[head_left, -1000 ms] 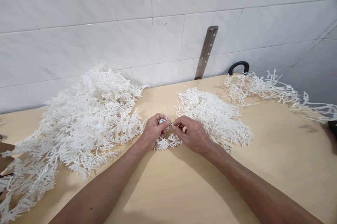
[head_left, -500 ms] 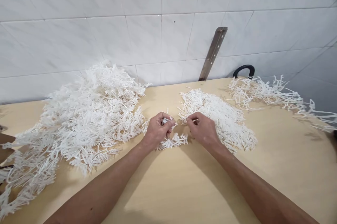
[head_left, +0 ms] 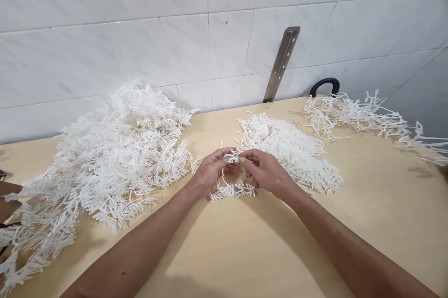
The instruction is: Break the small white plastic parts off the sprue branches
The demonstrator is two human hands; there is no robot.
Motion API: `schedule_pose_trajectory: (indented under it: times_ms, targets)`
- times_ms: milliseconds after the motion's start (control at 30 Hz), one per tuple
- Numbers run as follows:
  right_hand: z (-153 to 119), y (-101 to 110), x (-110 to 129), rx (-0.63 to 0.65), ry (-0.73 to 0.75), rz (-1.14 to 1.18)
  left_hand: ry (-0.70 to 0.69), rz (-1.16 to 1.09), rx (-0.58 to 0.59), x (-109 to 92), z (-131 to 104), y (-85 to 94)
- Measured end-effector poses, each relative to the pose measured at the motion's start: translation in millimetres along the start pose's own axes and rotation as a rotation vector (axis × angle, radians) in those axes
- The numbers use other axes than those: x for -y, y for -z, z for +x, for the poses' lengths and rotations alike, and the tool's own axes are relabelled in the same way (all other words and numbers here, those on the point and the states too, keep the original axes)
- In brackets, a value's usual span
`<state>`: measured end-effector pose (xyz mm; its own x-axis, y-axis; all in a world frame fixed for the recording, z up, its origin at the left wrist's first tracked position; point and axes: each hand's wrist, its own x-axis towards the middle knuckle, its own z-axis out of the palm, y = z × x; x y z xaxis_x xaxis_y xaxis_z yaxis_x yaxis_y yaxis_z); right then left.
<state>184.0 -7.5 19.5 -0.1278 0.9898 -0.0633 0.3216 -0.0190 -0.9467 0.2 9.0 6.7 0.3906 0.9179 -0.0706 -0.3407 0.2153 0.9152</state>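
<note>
Between my two hands is a small white branched plastic piece (head_left: 232,156). My left hand (head_left: 213,169) is closed on its left part, thumb toward the fingertips. The thumb and fingers of my right hand (head_left: 261,169) pinch its right end. Just below the hands, a small clump of white branched pieces (head_left: 233,189) lies on the table. To the left rises a large tangled heap of the same white pieces (head_left: 129,148). Close by my right hand spreads a flatter pile of thin white pieces (head_left: 290,148). The right hand's lower fingers are partly hidden.
Long white branching strands (head_left: 364,116) lie at the far right of the wooden table (head_left: 224,251). A black curved handle (head_left: 325,85) stands behind them. A metal strip (head_left: 282,64) leans against the tiled wall. A brown cardboard edge (head_left: 9,200) shows at far left.
My right hand has moved left from the flatter pile to meet my left hand. Its fingers now touch the white piece. The view has shifted slightly.
</note>
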Motion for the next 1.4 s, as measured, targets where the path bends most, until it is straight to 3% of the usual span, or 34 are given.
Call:
schedule_pose_trajectory:
  times_ms: [233, 533, 900, 1167, 1400]
  targets:
    - [7, 0, -13, 0.043, -0.061, 0.166, -0.056, 0.155, 0.020, 1, -1, 0.9]
    - [9, 4, -9, 0.003, -0.045, 0.308, -0.076, 0.311, -0.073, -1, -5, -7.3]
    - [-1, 3, -2, 0.079, 0.207, 0.039, 0.017, 0.181, -0.059, -6, -6, -6.4]
    - [3, 1, -6, -0.086, 0.429, -0.167, 0.033, 0.173, -0.053, -7, -7, -8.3]
    - [0, 4, 3, -0.045, 0.329, -0.061, 0.051, 0.193, -0.036, -11, -9, -5.7]
